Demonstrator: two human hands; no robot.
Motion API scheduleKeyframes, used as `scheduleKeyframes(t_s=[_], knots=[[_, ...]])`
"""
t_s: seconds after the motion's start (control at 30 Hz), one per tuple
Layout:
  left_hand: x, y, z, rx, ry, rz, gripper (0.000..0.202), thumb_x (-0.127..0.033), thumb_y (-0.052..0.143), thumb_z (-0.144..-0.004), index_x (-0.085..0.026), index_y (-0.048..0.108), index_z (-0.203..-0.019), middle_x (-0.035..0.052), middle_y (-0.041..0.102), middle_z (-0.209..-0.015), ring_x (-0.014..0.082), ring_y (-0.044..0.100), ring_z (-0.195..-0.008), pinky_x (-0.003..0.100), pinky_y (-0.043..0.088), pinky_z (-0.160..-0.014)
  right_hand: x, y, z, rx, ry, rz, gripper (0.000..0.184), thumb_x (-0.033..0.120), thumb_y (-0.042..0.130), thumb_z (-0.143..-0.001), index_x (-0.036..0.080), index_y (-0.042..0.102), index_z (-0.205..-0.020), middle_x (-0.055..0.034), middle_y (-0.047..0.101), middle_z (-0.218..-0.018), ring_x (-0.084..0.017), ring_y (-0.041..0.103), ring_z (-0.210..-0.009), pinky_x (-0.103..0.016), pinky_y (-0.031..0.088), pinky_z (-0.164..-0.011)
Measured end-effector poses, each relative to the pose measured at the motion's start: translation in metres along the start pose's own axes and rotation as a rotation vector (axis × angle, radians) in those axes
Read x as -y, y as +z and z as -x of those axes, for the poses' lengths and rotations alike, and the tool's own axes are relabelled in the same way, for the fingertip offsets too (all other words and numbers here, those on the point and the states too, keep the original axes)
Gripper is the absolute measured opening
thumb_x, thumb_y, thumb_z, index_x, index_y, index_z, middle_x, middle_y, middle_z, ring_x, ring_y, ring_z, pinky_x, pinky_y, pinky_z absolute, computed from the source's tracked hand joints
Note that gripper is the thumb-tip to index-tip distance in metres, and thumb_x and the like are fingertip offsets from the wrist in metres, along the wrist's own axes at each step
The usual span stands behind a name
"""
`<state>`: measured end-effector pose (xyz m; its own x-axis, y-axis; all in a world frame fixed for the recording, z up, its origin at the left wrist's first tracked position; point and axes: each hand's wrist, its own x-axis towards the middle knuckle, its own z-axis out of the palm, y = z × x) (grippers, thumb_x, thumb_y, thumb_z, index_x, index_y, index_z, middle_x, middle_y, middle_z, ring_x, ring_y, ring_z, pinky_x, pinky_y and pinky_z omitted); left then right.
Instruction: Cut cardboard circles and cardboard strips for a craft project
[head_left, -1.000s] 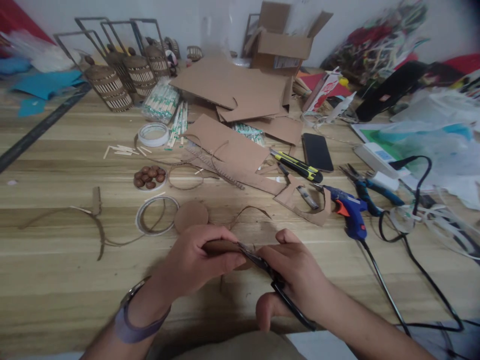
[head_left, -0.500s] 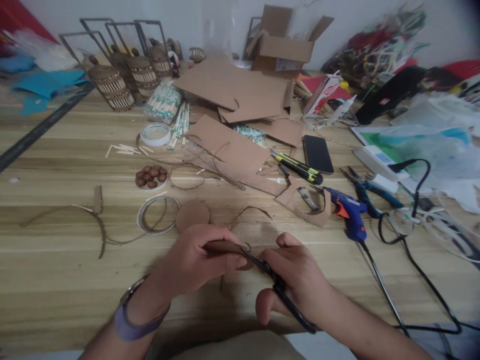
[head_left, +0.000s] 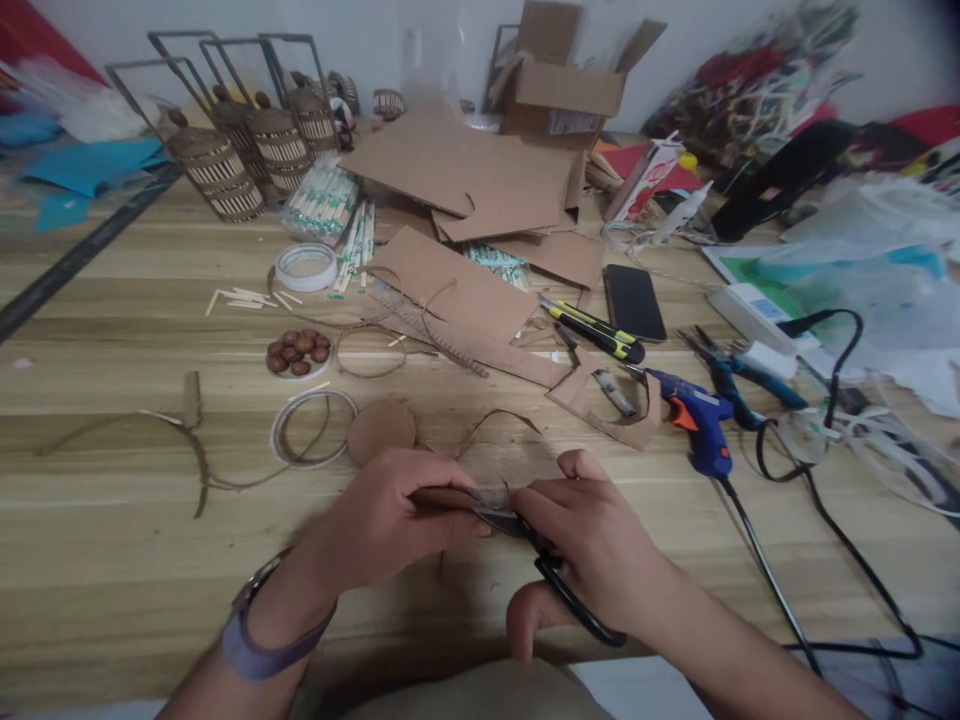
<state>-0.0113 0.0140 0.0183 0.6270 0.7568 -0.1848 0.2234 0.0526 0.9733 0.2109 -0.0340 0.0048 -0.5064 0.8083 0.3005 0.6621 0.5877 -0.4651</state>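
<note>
In my left hand [head_left: 390,515] is a piece of brown cardboard [head_left: 442,497], pinched between thumb and fingers and seen nearly edge-on. My right hand [head_left: 581,545] grips black-handled scissors [head_left: 574,600], whose blades meet the cardboard's right edge by my left fingertips. Part of the blades and of the cardboard is hidden by my fingers. Just beyond my left hand lies a round cardboard disc [head_left: 381,432], beside a roll of tape [head_left: 281,440]. A thin curved cardboard strip [head_left: 499,415] rests on the table beyond both hands.
A blue glue gun [head_left: 701,425] with a trailing cord, pliers [head_left: 739,385], a yellow-black utility knife [head_left: 596,330] and a phone [head_left: 634,302] lie to the right. Brown beads [head_left: 298,350] sit left of centre. Cardboard sheets [head_left: 465,285] and small lanterns [head_left: 217,170] stand farther back.
The scissor blades have shifted slightly lower and left against the cardboard edge, and the right hand has moved a little left. My left hand keeps its grip. The view has tilted slightly.
</note>
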Motion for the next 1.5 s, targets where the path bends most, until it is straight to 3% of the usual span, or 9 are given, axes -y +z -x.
scheduleKeyframes(t_s=[0.2, 0.47, 0.67, 0.8, 0.9, 1.07, 1.2, 1.5], knots=[[0.002, -0.001, -0.001, -0.018, 0.046, -0.058, 0.015, -0.034, 0.074, -0.082, -0.021, 0.074, -0.074, -0.0020, 0.063, -0.065, 0.0137, 0.052, -0.061, 0.024, 0.035, -0.053, 0.001, 0.000, 0.001, 0.005, -0.006, 0.056, 0.075, 0.090, 0.034, -0.085, 0.019, 0.056, -0.069, 0.0044, 0.055, -0.053, -0.012, 0.048, -0.048, -0.033, 0.026, -0.068], [0.000, -0.002, 0.000, 0.015, 0.069, -0.077, 0.019, -0.036, 0.073, -0.085, -0.021, 0.072, -0.073, -0.0019, 0.061, -0.064, 0.0126, 0.050, -0.058, 0.025, 0.033, -0.052, 0.002, 0.001, 0.002, -0.045, -0.039, 0.057, 0.072, 0.088, 0.034, -0.087, 0.021, 0.047, -0.064, 0.0069, 0.049, -0.049, -0.009, 0.042, -0.044, -0.031, 0.027, -0.066], [-0.003, 0.000, 0.001, 0.001, 0.017, -0.010, 0.015, -0.033, 0.075, -0.079, -0.020, 0.072, -0.072, -0.0025, 0.061, -0.062, 0.0119, 0.050, -0.058, 0.024, 0.033, -0.051, 0.001, 0.002, 0.001, -0.064, -0.056, 0.066, 0.071, 0.088, 0.032, -0.086, 0.021, 0.046, -0.066, 0.0070, 0.048, -0.049, -0.009, 0.041, -0.044, -0.031, 0.028, -0.065], [0.002, 0.003, -0.002, -0.115, -0.099, 0.151, 0.022, -0.039, 0.081, -0.074, -0.020, 0.074, -0.081, -0.0035, 0.063, -0.066, 0.0121, 0.052, -0.061, 0.023, 0.037, -0.054, 0.000, 0.005, 0.000, -0.097, 0.027, -0.034, 0.072, 0.089, 0.029, -0.084, 0.022, 0.048, -0.066, 0.0056, 0.050, -0.049, -0.010, 0.040, -0.045, -0.031, 0.030, -0.061], [0.008, 0.008, -0.007, -0.209, -0.141, 0.283, 0.032, -0.046, 0.085, -0.069, -0.021, 0.076, -0.088, -0.0010, 0.070, -0.078, 0.0170, 0.062, -0.074, 0.026, 0.047, -0.066, 0.000, 0.007, 0.001, -0.048, 0.171, -0.177, 0.074, 0.090, 0.029, -0.083, 0.022, 0.054, -0.068, 0.0023, 0.054, -0.051, -0.014, 0.046, -0.052, -0.029, 0.034, -0.056], [0.014, 0.016, -0.009, -0.229, -0.203, 0.426, 0.037, -0.048, 0.086, -0.069, -0.020, 0.079, -0.093, 0.0029, 0.077, -0.089, 0.0216, 0.066, -0.086, 0.029, 0.050, -0.076, 0.000, 0.006, 0.006, 0.022, 0.343, -0.372, 0.079, 0.094, 0.029, -0.080, 0.022, 0.060, -0.070, -0.0006, 0.058, -0.058, -0.016, 0.052, -0.061, -0.027, 0.038, -0.055], [0.013, 0.018, -0.007, -0.252, -0.221, 0.454, 0.035, -0.047, 0.084, -0.073, -0.019, 0.079, -0.093, 0.0027, 0.077, -0.089, 0.0197, 0.066, -0.083, 0.028, 0.049, -0.074, 0.000, 0.003, 0.006, 0.116, 0.358, -0.461, 0.083, 0.096, 0.025, -0.079, 0.021, 0.061, -0.072, 0.0011, 0.056, -0.055, -0.015, 0.050, -0.057, -0.027, 0.038, -0.057], [0.005, 0.017, -0.005, -0.242, -0.232, 0.355, 0.034, -0.046, 0.082, -0.074, -0.018, 0.078, -0.093, 0.0021, 0.077, -0.087, 0.0204, 0.067, -0.084, 0.027, 0.049, -0.073, 0.001, 0.000, 0.001, 0.185, 0.347, -0.482, 0.089, 0.099, 0.014, -0.075, 0.021, 0.058, -0.077, 0.0044, 0.051, -0.049, -0.014, 0.046, -0.050, -0.031, 0.041, -0.062]])
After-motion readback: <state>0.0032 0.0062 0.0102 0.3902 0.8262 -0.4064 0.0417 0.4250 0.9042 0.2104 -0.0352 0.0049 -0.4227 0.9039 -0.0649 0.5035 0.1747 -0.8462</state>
